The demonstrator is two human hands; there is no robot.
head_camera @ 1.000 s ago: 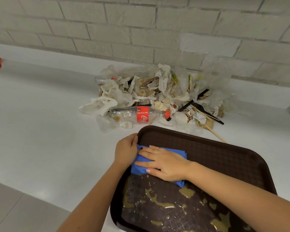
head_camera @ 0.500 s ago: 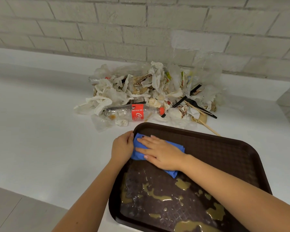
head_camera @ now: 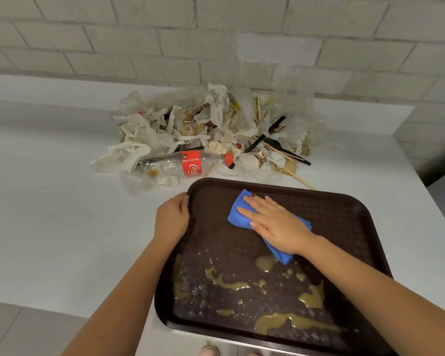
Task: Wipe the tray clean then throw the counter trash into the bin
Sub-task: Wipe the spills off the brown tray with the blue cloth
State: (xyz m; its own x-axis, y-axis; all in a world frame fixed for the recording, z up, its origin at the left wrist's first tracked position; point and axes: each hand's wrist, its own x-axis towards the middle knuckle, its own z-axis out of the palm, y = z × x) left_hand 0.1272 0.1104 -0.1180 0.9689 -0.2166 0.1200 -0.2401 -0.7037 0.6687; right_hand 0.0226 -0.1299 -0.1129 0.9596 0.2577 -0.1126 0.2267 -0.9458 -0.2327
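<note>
The cloth (head_camera: 238, 213) is pressed flat under the right hand (head_camera: 278, 227), fingers (head_camera: 249, 211) spread; spills (head_camera: 280, 321) lie nearer the body on the tray (head_camera: 344, 217), whose rim is gripped by the left hand (head_camera: 171, 219).

White brick wall (head_camera: 165, 34), grey floor tiles (head_camera: 23, 330), pale shoe toe (head_camera: 210, 350) below counter edge

Left hand (head_camera: 172, 220) is curling over the tray (head_camera: 350, 217) rim, thumb inside, forearm reaching in from below. Right hand (head_camera: 275, 224) is lying palm-down with fingers (head_camera: 249, 210) spread flat, pressing the cloth (head_camera: 238, 214), wrist angling back to the lower right.
</note>
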